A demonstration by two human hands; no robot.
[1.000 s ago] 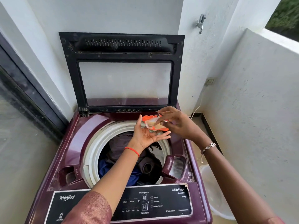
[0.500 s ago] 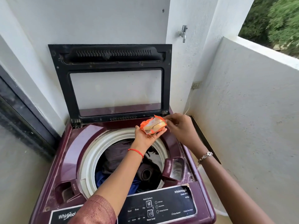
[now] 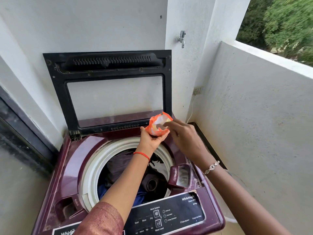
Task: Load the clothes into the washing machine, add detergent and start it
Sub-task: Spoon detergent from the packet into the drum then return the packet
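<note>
Could spill soap beside the soap tray [image 3: 182,177], right of the tub [image 3: 92,168], if tipped too soon. Could slip and fall among the clothes [image 3: 116,167] if held too loose. Gripped from below in the left hand [image 3: 151,140], over the tub's far rim: orange soap packet [image 3: 158,127]. Touched on the torn top by 1 straight finger of the right hand [image 3: 183,138]. Leans up and right along its long side, mouth up, away from the tub.

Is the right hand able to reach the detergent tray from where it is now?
Probably yes. The tray stands open close to the right wrist, with nothing over it. The right hand only has its fingers at the sachet, which the left hand grips, so it seems free to go.
</note>
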